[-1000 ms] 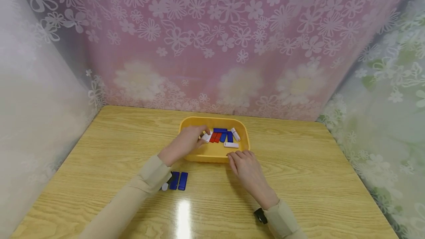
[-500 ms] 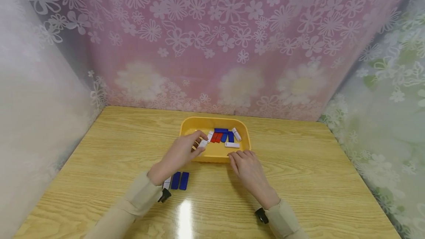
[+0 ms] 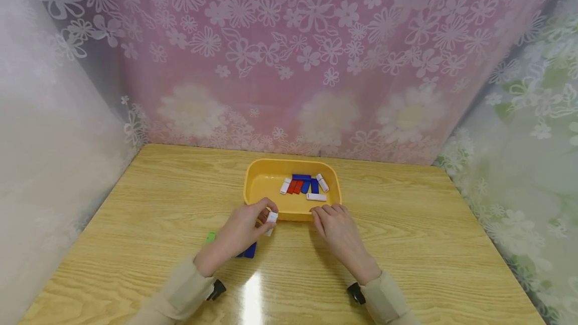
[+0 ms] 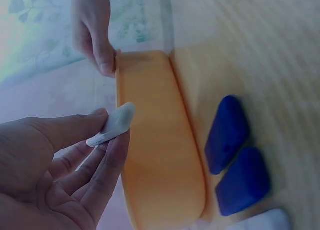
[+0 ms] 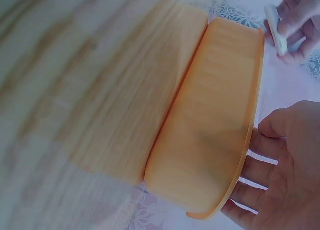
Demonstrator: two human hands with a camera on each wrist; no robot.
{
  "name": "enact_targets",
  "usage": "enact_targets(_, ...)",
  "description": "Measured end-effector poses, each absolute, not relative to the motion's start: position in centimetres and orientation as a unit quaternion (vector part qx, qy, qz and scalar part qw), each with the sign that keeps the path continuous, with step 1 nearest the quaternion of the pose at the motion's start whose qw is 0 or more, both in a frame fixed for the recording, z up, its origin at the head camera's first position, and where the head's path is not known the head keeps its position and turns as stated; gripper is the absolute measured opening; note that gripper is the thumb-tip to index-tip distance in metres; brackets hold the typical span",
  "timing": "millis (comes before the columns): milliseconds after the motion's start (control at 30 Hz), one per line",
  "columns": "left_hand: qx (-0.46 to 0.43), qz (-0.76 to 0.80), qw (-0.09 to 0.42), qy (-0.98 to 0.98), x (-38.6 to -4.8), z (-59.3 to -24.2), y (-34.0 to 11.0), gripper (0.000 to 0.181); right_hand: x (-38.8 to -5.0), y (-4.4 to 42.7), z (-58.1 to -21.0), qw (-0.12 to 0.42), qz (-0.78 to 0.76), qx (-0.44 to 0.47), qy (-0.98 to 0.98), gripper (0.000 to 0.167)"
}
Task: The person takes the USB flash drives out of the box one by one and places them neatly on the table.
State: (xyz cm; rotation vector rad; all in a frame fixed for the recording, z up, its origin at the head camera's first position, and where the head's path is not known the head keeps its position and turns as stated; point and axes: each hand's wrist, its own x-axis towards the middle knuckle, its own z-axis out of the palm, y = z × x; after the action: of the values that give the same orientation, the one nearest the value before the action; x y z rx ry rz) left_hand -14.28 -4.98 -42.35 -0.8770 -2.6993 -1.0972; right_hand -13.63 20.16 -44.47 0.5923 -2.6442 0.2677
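My left hand (image 3: 241, 229) pinches a small white capped stick (image 3: 272, 217), shaped like a USB flash drive, between thumb and fingers. It is at the near left rim of a yellow plastic tray (image 3: 266, 194); in the left wrist view the white stick appears raised clear of the table. My right hand (image 3: 336, 232) holds the tray's near right rim, its fingers hooked over the edge in the right wrist view. Similar sticks lie inside: white (image 3: 316, 197), red (image 3: 295, 186) and blue (image 3: 301, 177).
On the wooden table (image 3: 406, 224), two blue sticks (image 4: 227, 135) lie side by side in front of the tray, with a white one (image 4: 265, 221) beside them. A green piece (image 3: 210, 237) shows behind my left wrist. A pink flowered curtain (image 3: 289, 54) hangs behind the table.
My left hand has lifted the white stick out of the tray and drawn it back over the near rim, partly covering the blue sticks. My right hand keeps its hold on the rim.
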Motion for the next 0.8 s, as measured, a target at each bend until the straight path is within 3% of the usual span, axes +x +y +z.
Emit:
enact_targets(367,-0.287,-0.336,-0.017,-0.897,-12.9,-44.7,-5.1,0.024,-13.6,20.3,-44.4,0.207,0.088,0.214,-0.951,0.016)
enact_targets(800,-0.281,-0.238,0.042,-0.929,-12.7,-45.0,-5.0,0.021,-13.5,20.2,-44.4,0.208,0.095,0.217,-0.949,0.016)
